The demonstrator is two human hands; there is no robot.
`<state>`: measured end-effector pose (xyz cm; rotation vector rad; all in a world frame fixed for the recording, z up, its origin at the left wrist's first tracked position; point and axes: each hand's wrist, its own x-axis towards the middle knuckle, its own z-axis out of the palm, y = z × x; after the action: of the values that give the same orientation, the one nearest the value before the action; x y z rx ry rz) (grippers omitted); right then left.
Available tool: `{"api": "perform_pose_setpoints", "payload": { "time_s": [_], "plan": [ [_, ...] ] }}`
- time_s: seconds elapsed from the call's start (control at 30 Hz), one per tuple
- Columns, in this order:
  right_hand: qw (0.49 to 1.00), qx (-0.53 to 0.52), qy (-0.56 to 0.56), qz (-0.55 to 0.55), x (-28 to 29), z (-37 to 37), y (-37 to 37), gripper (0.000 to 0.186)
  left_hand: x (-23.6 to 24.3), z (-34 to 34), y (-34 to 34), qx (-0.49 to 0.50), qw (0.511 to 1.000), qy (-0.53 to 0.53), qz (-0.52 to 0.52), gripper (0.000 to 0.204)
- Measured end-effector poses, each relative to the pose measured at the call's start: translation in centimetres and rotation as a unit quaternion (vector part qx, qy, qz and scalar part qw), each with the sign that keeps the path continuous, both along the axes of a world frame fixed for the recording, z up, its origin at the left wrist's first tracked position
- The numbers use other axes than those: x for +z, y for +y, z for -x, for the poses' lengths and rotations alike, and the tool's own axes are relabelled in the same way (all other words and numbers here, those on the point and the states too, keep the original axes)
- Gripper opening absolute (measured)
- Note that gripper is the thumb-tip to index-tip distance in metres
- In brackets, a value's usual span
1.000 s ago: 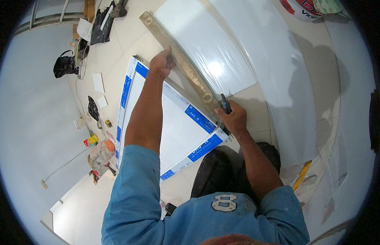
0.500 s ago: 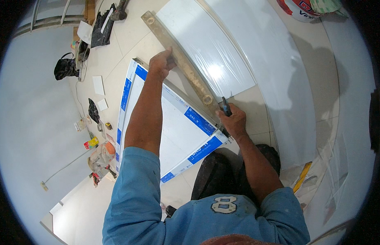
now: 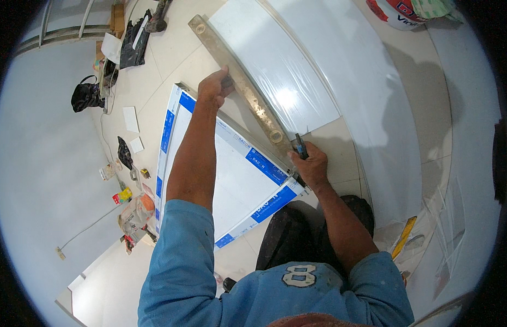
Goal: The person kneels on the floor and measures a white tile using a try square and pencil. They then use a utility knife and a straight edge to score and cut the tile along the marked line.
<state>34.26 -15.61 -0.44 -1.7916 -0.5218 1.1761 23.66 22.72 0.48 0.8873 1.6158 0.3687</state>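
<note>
A long, worn spirit level [image 3: 245, 87] with round vial windows lies at a slant in front of me, beside a framed white panel [image 3: 220, 169]. Blue-and-white protective film covers the panel's frame. My left hand [image 3: 214, 87] is closed on the level's near edge, around its middle; some fingertips are hidden. My right hand [image 3: 312, 163] is at the level's lower right end, next to the panel's corner. Between its thumb and fingers it grips a dark, slim, pen-like tool [image 3: 301, 146] pointing up; I cannot tell its exact kind.
Beyond the level lie a film-covered white sheet [image 3: 275, 60] and a larger pale sheet [image 3: 362, 82] to the right. A bucket [image 3: 398, 13] stands at the far right. Black bags [image 3: 87, 94], a tape measure [image 3: 145, 173] and a plastic bag [image 3: 136, 218] lie along the left wall.
The view has shifted very slightly. Both hands keep their holds, and the pen-like tool's tip sits a little lower in the picture.
</note>
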Motion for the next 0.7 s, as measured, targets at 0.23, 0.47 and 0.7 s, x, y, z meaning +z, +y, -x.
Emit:
{"api": "perform_pose_setpoints", "payload": {
  "time_s": [0.23,0.47,0.7],
  "plan": [
    [1.0,-0.016,-0.007,-0.018,0.4,-0.04,0.14,0.017,0.24,-0.08,-0.16,-0.002,1.0,-0.011,0.005,0.037],
    [0.999,-0.026,-0.022,-0.038,-0.22,0.14,-0.12,0.015,-0.55,-0.01,0.43,0.0,1.0,-0.014,-0.008,0.027],
    [0.999,-0.029,0.014,-0.031,-0.45,0.33,-0.26,0.013,0.2,-0.69,0.44,-0.001,1.0,0.017,0.014,0.022]
  ]
}}
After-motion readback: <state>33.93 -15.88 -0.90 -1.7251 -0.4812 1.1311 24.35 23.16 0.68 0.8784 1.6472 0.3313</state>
